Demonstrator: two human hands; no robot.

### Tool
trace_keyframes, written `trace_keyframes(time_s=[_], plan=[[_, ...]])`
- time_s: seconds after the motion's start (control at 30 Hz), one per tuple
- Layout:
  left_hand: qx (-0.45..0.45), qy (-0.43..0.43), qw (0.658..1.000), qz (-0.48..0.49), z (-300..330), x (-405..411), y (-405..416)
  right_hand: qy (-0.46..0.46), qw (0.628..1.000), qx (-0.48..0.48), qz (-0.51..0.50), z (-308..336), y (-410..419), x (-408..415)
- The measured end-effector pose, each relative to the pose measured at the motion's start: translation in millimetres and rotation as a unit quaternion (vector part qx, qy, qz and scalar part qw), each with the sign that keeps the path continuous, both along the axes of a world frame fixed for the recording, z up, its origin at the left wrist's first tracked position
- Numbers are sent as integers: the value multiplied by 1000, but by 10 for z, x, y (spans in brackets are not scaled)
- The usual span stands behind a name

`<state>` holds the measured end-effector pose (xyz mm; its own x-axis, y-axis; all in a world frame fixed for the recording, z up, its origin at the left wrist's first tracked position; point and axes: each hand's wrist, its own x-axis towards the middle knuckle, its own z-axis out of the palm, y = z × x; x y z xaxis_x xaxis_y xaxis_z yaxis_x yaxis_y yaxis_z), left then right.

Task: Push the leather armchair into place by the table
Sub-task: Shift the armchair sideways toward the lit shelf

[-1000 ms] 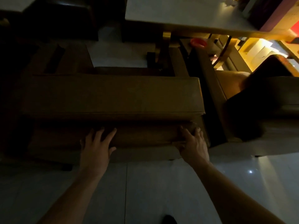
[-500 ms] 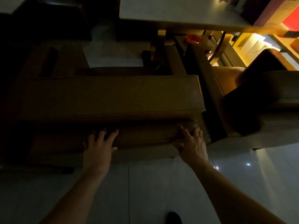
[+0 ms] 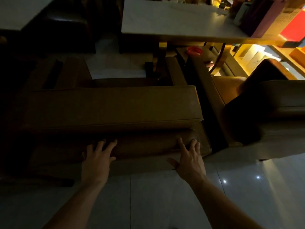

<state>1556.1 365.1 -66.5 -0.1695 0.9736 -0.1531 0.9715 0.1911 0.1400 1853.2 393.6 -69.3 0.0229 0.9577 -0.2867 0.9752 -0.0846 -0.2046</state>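
The leather armchair [image 3: 113, 108] was seen from behind, its front facing the table [image 3: 173, 22] and its arms reaching under the table edge. The left hand [image 3: 96, 162] and the right hand [image 3: 189, 161] were laid flat on the armchair's back, fingers spread, nothing clasped. A second chair [image 3: 272, 113] stood just right of the armchair.

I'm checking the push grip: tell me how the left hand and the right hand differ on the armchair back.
The left hand sits near the middle of the armchair back, while the right hand sits by its right corner. The left hand lies in deeper shadow; the right hand catches more light. The right hand's thumb sticks out sideways; the left hand's stays closer in. Both are open, fingers spread, pressed against the lower back panel.
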Motion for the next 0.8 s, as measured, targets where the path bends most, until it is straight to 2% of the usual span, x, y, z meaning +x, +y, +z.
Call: trace_keyframes(time_s=[0.13,0.27,0.37,0.6,0.8], plan=[[29,8,1000,-7,-38,15,-51,-40,997,67,18,50,-18,59],[19,55,998,-30,-122,-164,-176,-36,990,77,112,71,147,-172],[37,47,998,-15,-150,-332,-177,-44,993,45,96,-3,224,-325],[89,3,995,-35,-260,-445,-89,-74,993,59,66,-157,194,-439],[92,2,995,-46,-333,-507,-45,-99,992,46,64,-136,221,-494]])
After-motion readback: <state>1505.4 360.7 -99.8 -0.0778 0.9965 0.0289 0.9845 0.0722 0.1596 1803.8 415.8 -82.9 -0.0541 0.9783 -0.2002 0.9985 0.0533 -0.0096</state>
